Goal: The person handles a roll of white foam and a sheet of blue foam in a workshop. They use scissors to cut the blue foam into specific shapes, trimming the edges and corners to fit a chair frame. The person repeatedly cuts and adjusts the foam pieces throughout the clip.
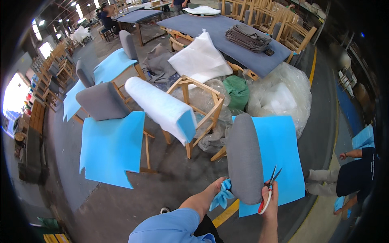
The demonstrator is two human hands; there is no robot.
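Observation:
My right hand (270,193) is closed round a pair of scissors (266,198) with red and white handles; the blades stand apart and point up over a blue foam sheet (283,150). That sheet lies on a chair whose grey padded backrest (244,158) stands between my hands. On the backrest's left side, my left hand (220,185) grips crumpled blue foam scraps (222,197). Farther left, another chair with a grey backrest (102,101) bears a blue foam sheet (111,148) with notched corners.
A bare wooden chair frame (214,107) and a white-wrapped foam roll (160,107) stand ahead. Behind them are clear plastic bags (283,97), a green bag (236,92) and a blue-grey table (210,34) with folded grey fabric (248,38). A person (356,174) stands at right.

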